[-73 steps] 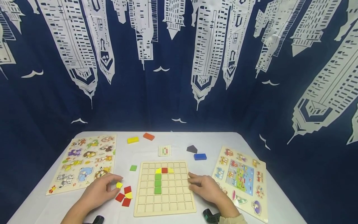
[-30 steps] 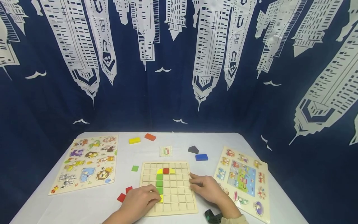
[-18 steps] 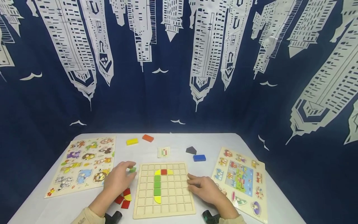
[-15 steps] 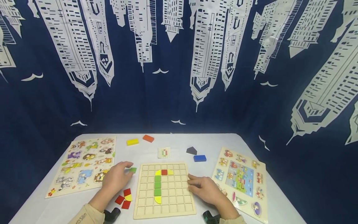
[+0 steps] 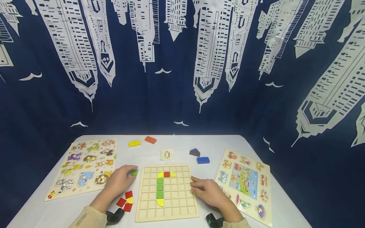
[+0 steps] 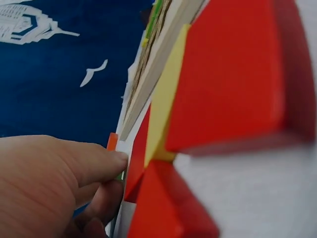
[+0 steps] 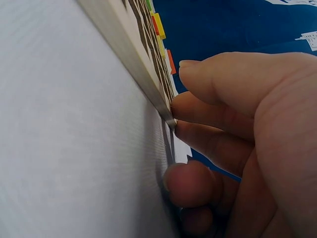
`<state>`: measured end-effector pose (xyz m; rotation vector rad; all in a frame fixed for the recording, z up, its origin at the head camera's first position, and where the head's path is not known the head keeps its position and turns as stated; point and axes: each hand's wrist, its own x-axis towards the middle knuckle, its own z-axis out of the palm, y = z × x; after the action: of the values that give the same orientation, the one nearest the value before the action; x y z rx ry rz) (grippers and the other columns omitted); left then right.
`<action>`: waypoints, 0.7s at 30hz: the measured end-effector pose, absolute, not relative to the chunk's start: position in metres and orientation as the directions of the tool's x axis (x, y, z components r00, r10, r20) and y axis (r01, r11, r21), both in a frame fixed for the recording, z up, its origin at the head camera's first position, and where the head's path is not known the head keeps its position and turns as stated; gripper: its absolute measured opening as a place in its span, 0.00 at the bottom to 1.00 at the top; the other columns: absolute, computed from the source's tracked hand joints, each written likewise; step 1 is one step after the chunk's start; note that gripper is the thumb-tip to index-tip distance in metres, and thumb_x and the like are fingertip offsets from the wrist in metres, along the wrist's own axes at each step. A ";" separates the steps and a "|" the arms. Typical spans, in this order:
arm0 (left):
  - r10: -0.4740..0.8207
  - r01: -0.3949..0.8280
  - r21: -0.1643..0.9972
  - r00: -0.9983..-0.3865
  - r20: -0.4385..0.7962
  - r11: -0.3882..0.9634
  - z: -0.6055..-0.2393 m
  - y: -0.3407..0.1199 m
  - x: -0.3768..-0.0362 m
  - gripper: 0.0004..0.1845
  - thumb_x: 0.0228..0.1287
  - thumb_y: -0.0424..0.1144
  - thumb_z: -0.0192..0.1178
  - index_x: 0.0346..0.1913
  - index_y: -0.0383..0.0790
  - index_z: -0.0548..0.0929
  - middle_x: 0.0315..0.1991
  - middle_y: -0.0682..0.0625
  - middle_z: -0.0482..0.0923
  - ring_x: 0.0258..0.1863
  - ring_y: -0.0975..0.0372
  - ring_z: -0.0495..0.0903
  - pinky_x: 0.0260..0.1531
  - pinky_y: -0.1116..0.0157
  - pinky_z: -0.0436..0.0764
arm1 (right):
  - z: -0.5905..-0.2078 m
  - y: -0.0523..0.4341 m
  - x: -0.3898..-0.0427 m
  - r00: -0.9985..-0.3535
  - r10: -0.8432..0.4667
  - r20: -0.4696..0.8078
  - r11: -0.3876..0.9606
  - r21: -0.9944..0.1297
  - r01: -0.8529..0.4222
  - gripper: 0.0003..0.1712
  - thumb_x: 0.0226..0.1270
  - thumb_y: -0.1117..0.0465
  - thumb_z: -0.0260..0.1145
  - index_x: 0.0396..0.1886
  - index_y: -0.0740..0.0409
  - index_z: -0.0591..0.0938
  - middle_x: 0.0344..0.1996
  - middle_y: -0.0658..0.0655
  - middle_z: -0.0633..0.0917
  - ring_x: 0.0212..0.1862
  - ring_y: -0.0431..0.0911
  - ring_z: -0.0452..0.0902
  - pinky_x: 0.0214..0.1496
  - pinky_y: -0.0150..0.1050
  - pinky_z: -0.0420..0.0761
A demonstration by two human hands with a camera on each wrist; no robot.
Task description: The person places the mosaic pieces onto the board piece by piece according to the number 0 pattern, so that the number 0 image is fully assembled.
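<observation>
Moved: since a second ago my left hand [image 5: 119, 181] has left the board's lower cells, where a yellow piece [image 5: 160, 202] now sits, and gone to the green tile [image 5: 134, 172].
Left puzzle: an animal board [image 5: 85, 167] lies at the frame's left, untouched.
Left hand: fingers curled on the green tile, just off the board's upper left corner; I read it as a pinch.
Spare pieces: red tiles [image 5: 125, 200] with one yellow quarter lie below that hand, lower left of centre.
Board: the grid board [image 5: 182, 202] sits at bottom centre, with a yellow-red-yellow cap, three green cells under it and the yellow piece at the foot.
Progress: I judge the figure partly built; most cells are bare, and the green and red pieces wait outside.
Card: a small pattern card [image 5: 167, 154] lies above the board.
Right hand: my right hand [image 5: 209, 191] has curled fingers gripping the board's right edge.
Writing: none I can read.
</observation>
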<state>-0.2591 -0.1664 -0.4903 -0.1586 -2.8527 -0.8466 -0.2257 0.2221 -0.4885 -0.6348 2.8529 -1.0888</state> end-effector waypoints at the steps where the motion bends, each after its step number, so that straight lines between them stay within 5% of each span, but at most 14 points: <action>1: 0.053 0.147 0.536 -0.981 0.187 0.831 -0.491 -0.167 -0.259 0.22 0.62 0.35 0.71 0.60 0.42 0.85 0.60 0.41 0.83 0.64 0.43 0.79 0.59 0.42 0.77 | -0.489 0.222 -0.226 -0.917 -0.380 0.120 0.675 -0.642 -0.364 0.17 0.71 0.51 0.68 0.54 0.51 0.89 0.66 0.53 0.81 0.68 0.57 0.77 0.70 0.60 0.72; 15: 0.007 0.126 0.599 -0.980 0.197 0.791 -0.489 -0.170 -0.250 0.17 0.61 0.41 0.74 0.53 0.48 0.88 0.51 0.50 0.87 0.59 0.49 0.82 0.58 0.46 0.79 | -0.488 0.221 -0.227 -0.915 -0.388 0.110 0.675 -0.642 -0.363 0.17 0.69 0.53 0.70 0.54 0.51 0.89 0.67 0.53 0.80 0.68 0.58 0.76 0.70 0.62 0.71; 21: 0.102 0.217 0.654 -0.972 0.210 0.725 -0.460 -0.133 -0.219 0.14 0.59 0.43 0.76 0.48 0.56 0.89 0.51 0.58 0.87 0.62 0.52 0.81 0.61 0.46 0.78 | -0.488 0.222 -0.227 -0.917 -0.384 0.107 0.687 -0.630 -0.361 0.17 0.68 0.55 0.71 0.55 0.53 0.89 0.67 0.53 0.80 0.69 0.59 0.76 0.70 0.62 0.70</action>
<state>-0.2190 -0.1332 -0.4597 -0.2575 -2.7673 -1.0796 -0.2272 0.2220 -0.4876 -0.6304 2.8551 -1.0553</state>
